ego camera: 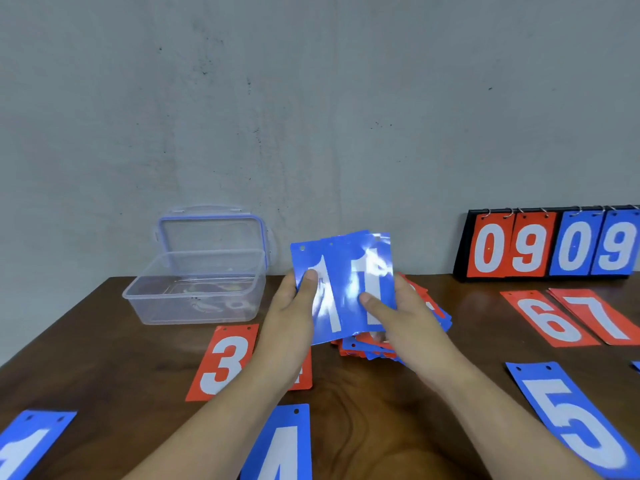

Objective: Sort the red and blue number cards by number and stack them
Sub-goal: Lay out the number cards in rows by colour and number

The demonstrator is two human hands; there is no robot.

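I hold a fan of blue number cards [343,268] upright above the middle of the table. My left hand [294,306] pinches the left card, a blue 1, thumb on its face. My right hand [401,313] grips the right cards, thumb on the front one. Beneath them lies a loose pile of red and blue cards [429,306]. Laid out flat are a red 3 [225,362], a blue 1 [27,445], a blue 4 [280,445], a blue 5 [575,420], a red 6 [547,320] and a red 7 [599,313].
A clear plastic box [194,289] with its lid open stands at the back left. A black flip scoreboard [550,244] showing 09 in red and 09 in blue leans at the back right by the grey wall. A red card [301,375] lies partly hidden under my left forearm.
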